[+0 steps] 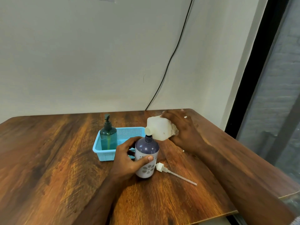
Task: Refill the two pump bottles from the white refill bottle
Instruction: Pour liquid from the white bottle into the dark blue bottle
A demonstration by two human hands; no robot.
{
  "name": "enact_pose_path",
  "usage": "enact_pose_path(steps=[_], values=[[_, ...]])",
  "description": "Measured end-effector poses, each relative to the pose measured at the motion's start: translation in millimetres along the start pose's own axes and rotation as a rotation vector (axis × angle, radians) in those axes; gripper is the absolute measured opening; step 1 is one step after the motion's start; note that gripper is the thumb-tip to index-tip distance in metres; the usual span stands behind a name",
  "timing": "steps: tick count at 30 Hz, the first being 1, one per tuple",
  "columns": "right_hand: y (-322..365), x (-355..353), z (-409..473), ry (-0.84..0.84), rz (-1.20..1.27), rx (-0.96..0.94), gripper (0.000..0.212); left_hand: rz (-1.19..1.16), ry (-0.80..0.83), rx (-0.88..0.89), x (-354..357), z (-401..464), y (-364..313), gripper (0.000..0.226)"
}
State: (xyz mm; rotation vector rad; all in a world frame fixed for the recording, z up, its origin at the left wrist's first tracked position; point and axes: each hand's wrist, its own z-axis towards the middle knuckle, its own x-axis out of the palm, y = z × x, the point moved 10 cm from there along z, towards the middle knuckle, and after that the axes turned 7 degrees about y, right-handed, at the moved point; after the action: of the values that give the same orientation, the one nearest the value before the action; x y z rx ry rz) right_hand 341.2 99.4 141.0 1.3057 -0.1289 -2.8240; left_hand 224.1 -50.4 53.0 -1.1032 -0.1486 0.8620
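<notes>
My left hand [128, 157] grips the purple pump bottle [146, 157], which stands upright on the table with its neck uncovered. My right hand [183, 130] holds the white refill bottle [159, 128] tipped on its side, its spout just above the purple bottle's neck. The purple bottle's white pump head with its long tube [172, 172] lies on the table to the right of that bottle. A green pump bottle [108, 137] with its pump on stands in the left end of a light blue basket [105, 154].
The wooden table [56, 159] ends at its right edge near a dark window frame [253, 78]. A black cable [170, 62] hangs down the wall behind the table. The basket sits behind my left hand.
</notes>
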Motion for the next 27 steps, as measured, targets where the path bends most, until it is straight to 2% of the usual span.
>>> enact_pose_path(steps=[3,6,10,18,27], values=[[-8,5,-11,-0.018,0.283,0.202,0.07,-0.006,0.001,-0.002,0,0,1,0.065],[-11,21,-24,0.01,0.39,0.327,0.072,-0.001,0.011,0.016,0,0,0,0.065],[-29,50,-46,-0.033,0.653,0.568,0.063,0.01,0.013,0.012,-1,0,2,0.065],[-55,71,-77,-0.077,0.624,0.778,0.092,0.021,0.013,0.012,1,1,2,0.065],[-66,69,-88,-0.105,0.575,0.85,0.092,0.014,0.007,0.017,-1,1,5,0.064]])
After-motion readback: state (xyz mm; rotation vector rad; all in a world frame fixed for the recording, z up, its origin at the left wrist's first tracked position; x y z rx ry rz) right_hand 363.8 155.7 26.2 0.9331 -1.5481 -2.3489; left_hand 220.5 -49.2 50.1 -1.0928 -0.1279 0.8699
